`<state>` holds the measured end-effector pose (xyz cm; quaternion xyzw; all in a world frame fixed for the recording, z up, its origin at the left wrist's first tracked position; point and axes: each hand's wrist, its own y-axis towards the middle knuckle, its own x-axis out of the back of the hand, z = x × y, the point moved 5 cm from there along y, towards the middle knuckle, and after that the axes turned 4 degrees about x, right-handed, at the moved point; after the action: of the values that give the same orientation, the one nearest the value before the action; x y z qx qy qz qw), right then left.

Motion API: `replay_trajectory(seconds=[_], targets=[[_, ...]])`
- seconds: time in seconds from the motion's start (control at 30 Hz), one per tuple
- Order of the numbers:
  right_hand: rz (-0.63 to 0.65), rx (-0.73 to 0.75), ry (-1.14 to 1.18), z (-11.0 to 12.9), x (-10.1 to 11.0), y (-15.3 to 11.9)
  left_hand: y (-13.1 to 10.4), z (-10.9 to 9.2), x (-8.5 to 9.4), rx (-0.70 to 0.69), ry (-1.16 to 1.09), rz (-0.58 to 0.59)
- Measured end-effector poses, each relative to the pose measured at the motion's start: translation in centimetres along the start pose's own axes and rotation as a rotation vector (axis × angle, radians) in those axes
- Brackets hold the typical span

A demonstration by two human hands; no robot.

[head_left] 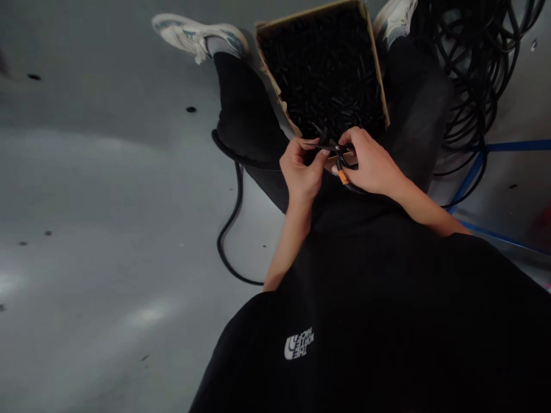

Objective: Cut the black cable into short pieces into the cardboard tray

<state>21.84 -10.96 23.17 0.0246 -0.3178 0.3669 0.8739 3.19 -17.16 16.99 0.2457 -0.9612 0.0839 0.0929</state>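
Observation:
My right hand (372,163) is closed around the handles of a pair of scissors (338,148), black with an orange part. Their blades point left, towards my left hand (303,169). Its thumb and fingers pinch a length of black tubing (238,198), which runs in from the left across my leg; the part between the fingertips is small and partly hidden by hand and blades. Just beyond both hands, between my legs, stands a cardboard box (279,94) filled with short black tube pieces (327,69).
A large tangled coil of black tubing (467,74) lies on the floor to the right. Blue tape lines (516,145) mark the floor beside it. Several small dark bits (190,109) are scattered on the grey floor (129,218). My shoes (185,31) flank the box.

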Motion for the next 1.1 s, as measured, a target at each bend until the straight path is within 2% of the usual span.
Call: replay_trajectory(seconds=[0.13, 0.3, 0.43, 0.53, 0.67, 0.87, 1.1], targets=[[0.016, -0.005, -0.019, 0.1, -0.4, 0.1, -0.6, 0.1, -0.2, 0.023, 0.011, -0.017], [0.022, 0.035, -0.075, 0.3, -0.2, 0.0, -0.2, -0.3, 0.3, 0.061, -0.033, -0.005], [-0.004, 0.096, -0.113, 0.5, 0.1, -0.3, -0.1, 0.0, 0.8, 0.003, -0.009, -0.030], [0.012, 0.112, -0.147, 0.6, 0.4, -0.6, -0.4, 0.4, 1.2, -0.024, -0.044, 0.000], [0.049, 0.135, -0.157, 0.6, 1.1, -0.8, -0.6, 0.1, 1.4, 0.015, -0.037, 0.088], [0.080, 0.215, -0.125, 0.1, 2.2, -1.1, -0.6, -1.4, 1.9, 0.073, -0.074, 0.221], [0.155, 0.250, -0.083, 0.8, 3.0, -2.1, -0.9, -2.4, 2.4, 0.201, -0.255, 0.470]])
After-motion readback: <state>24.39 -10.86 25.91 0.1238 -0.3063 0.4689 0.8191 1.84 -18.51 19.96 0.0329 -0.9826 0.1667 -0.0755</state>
